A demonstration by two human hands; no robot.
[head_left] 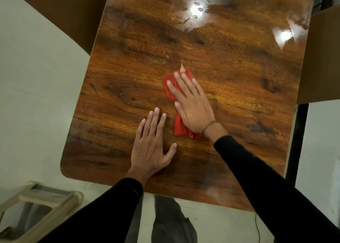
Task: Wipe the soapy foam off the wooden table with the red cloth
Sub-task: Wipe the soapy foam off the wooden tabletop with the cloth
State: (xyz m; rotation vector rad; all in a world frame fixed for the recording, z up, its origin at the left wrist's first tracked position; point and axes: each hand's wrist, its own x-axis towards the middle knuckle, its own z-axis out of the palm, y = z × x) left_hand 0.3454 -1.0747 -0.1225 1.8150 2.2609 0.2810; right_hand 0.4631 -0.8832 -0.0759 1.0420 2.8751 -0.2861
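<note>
The wooden table [139, 62] fills most of the view, its glossy top running from the near rounded corner to the far edge. Wet foam [195, 9] lies in a pale smear at the far end, bright where the light catches it, with another patch at the far right; a few small droplets sit nearer the middle, though glare makes it hard to tell foam from plain reflection there. A beige plastic stool [38, 204] stands on the pale floor below the table's near left corner. The right hand [191, 105], in a black sleeve with a thin band at the wrist, lies flat with straight, slightly spread fingers pressing on the red cloth [181, 127]. The left hand [150, 141] rests palm down on the bare wood just beside it, fingers straight, holding nothing. The cloth is bunched under the right palm near the table's middle, showing past the fingertips and at the wrist.
</note>
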